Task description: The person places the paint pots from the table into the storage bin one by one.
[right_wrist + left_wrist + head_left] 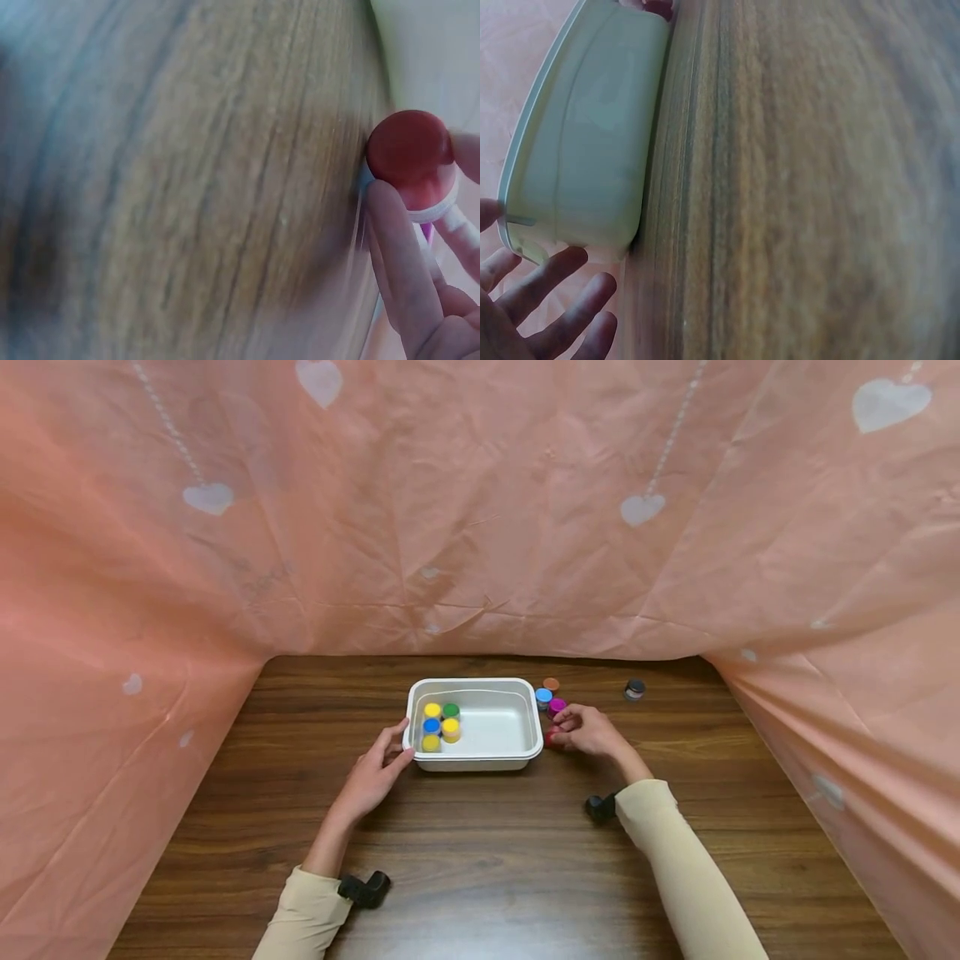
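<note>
A white rectangular tray [498, 739] sits on the table, with several small paint pots [451, 727] with yellow, blue and green lids grouped in its left half. My left hand [372, 777] touches the tray's left end, its thumb at the near corner of the rim and its fingers fairly straight and spread. Just right of the tray, my right hand [588, 731] pinches a small red-lidded paint pot [414, 154] between thumb and fingers. Beyond those fingers stand pots with magenta [557, 705], light blue [543, 697] and orange-brown [551, 683] lids.
A black-lidded pot [634, 689] stands apart at the far right of the brown wooden table [465, 860]. Pink cloth [480, 527] with heart prints hangs behind the table and along both sides. Black wrist cameras [365, 889] are on both sleeves.
</note>
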`<state>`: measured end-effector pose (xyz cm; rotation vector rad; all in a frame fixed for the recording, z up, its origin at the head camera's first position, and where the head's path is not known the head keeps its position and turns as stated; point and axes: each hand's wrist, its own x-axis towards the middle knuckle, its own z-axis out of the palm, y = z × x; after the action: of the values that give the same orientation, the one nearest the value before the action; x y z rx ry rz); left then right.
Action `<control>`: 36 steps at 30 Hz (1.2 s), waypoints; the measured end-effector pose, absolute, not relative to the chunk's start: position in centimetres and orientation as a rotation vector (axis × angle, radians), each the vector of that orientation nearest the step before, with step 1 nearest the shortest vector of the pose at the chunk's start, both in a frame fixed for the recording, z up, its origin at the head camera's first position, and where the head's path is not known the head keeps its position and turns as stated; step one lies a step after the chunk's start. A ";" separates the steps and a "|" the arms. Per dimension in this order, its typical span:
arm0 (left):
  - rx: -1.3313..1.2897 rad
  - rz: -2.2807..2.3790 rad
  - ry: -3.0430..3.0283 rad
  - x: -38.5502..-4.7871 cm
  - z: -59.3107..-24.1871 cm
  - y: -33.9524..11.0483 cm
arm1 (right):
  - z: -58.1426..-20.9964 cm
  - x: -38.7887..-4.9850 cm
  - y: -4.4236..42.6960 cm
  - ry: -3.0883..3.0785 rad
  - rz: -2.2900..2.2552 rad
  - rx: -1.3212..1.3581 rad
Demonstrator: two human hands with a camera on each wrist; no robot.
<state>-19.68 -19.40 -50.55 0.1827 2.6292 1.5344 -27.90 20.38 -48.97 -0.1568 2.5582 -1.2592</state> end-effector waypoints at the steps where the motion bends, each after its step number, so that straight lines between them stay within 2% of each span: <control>1: 0.183 1.532 2.629 -19.7 -50.5 -19.4 | -48.9 -27.8 20.5 2.558 -1.239 -0.172; 13: 0.189 1.518 2.625 -19.5 -50.3 -19.3 | -48.5 -27.4 21.8 2.637 -1.106 -0.265; 23: 0.161 1.541 2.612 -19.3 -50.0 -19.3 | -46.1 -26.5 22.8 2.692 -1.152 -0.255; 36: 0.163 1.536 2.629 -19.7 -50.2 -19.5 | -43.6 -26.3 21.4 2.750 -1.223 -0.365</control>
<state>-19.68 -19.47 -50.20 0.1628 2.6293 1.5359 -26.31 21.37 -43.64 -0.3649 2.7498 -1.2231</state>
